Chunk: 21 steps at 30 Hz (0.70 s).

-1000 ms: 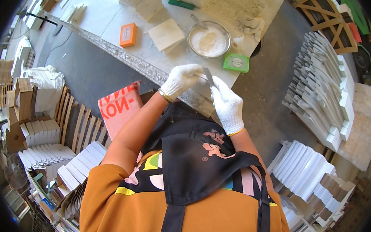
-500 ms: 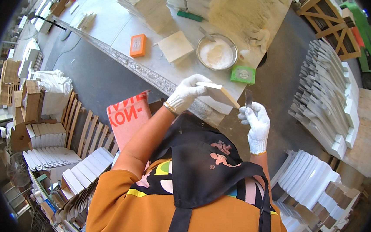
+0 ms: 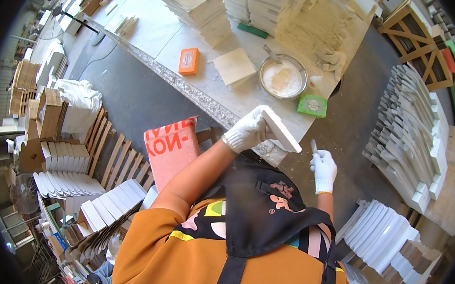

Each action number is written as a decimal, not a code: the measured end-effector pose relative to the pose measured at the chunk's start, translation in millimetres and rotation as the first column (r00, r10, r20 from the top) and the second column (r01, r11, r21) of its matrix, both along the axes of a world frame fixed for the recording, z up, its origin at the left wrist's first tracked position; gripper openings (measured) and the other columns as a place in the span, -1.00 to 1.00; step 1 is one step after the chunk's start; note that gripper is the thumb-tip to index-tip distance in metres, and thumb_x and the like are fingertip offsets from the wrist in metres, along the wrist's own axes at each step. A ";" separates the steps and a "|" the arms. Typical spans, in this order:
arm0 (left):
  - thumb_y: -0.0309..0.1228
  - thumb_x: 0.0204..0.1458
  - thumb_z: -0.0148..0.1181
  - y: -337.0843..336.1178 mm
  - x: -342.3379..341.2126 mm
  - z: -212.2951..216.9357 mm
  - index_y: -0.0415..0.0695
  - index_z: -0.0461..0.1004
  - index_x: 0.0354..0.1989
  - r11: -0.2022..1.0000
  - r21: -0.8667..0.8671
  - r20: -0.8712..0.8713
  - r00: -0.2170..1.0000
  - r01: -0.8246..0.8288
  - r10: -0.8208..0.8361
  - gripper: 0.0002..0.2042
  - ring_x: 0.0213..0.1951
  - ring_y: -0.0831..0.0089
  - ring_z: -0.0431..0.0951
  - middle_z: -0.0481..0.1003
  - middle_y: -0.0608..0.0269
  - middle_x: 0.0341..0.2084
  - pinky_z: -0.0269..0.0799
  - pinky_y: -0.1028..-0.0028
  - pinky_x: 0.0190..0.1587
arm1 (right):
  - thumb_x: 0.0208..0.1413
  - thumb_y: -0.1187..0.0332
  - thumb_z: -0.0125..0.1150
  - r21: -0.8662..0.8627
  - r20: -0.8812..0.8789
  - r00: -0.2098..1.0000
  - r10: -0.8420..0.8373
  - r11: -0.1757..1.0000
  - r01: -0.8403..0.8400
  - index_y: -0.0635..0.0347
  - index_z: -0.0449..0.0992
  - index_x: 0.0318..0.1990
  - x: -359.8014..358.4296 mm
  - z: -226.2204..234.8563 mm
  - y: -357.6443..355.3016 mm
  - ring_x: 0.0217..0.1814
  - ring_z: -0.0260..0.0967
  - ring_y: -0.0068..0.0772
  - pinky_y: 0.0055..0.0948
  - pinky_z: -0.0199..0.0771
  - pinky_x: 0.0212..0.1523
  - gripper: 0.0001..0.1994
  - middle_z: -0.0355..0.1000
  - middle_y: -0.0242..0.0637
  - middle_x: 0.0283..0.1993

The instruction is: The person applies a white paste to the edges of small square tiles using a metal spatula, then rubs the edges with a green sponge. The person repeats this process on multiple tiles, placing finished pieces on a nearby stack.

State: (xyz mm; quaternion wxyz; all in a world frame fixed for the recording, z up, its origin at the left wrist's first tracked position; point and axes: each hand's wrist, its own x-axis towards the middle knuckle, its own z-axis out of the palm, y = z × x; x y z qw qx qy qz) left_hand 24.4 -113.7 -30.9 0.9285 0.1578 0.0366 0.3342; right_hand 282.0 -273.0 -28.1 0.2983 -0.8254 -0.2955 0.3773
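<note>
My left hand (image 3: 247, 132), in a white glove, grips a white rectangular tile (image 3: 280, 128) by one end and holds it tilted over the near edge of the stone worktable (image 3: 156, 29). My right hand (image 3: 323, 170), also gloved, holds a small metal blade tool (image 3: 314, 145) upright, a little to the right of the tile and apart from it. A metal bowl (image 3: 282, 77) of white paste with a putty knife in it stands on the table just beyond.
On the table lie an orange block (image 3: 189, 60), a loose square tile (image 3: 234, 66), a green box (image 3: 312, 104) and stacks of tiles (image 3: 206, 9). White tile stacks (image 3: 412, 140) stand at right, more on a wooden pallet (image 3: 114, 160) at left, beside a red bag (image 3: 171, 148).
My hands have come apart. The left hand lifted the tile toward the table edge, and the right hand moved right and down with the blade tool.
</note>
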 end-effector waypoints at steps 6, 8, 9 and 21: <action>-0.20 0.14 0.30 2.6 -2.5 16.3 -0.08 0.44 -0.03 0.996 0.077 -0.196 0.979 -0.035 0.050 -0.67 -0.08 0.30 0.56 0.52 0.24 -0.13 0.51 0.10 0.01 | 0.14 0.32 0.09 -0.092 -0.022 0.978 0.207 0.974 -0.208 0.15 0.42 0.22 -29.1 -6.8 39.1 -0.55 0.45 -0.50 -0.46 0.47 -0.44 -0.55 0.53 -0.25 -0.46; -0.23 0.15 0.29 4.6 -6.2 18.0 -0.13 0.43 -0.04 0.992 0.104 -0.331 0.938 -0.070 0.100 -0.68 -0.14 0.34 0.57 0.53 0.21 -0.16 0.54 0.19 -0.07 | 0.14 0.33 0.12 -0.049 -0.209 0.969 0.133 0.988 -0.146 0.20 0.40 0.25 -35.7 9.9 49.2 -0.57 0.42 -0.55 -0.52 0.41 -0.50 -0.51 0.53 -0.28 -0.46; -0.29 0.16 0.27 4.3 -8.7 21.4 -0.17 0.44 -0.05 0.984 0.146 -0.414 0.897 -0.103 0.155 -0.71 -0.19 0.42 0.56 0.54 0.22 -0.20 0.52 0.31 -0.11 | 0.14 0.33 0.13 -0.039 -0.256 0.962 0.090 0.994 -0.104 0.21 0.39 0.26 -36.8 22.8 49.7 -0.57 0.41 -0.57 -0.54 0.39 -0.51 -0.50 0.53 -0.28 -0.46; -0.43 0.08 0.29 9.6 -22.8 67.8 -0.28 0.52 -0.06 0.919 0.387 -0.696 0.631 -0.073 0.343 -0.72 -0.32 0.63 0.50 0.59 0.23 -0.26 0.45 0.56 -0.28 | 0.22 0.40 0.16 0.289 -0.268 0.964 -0.001 0.954 0.081 0.30 0.37 0.27 -12.2 103.6 31.7 -0.47 0.38 -0.67 -0.64 0.38 -0.43 -0.54 0.54 -0.32 -0.40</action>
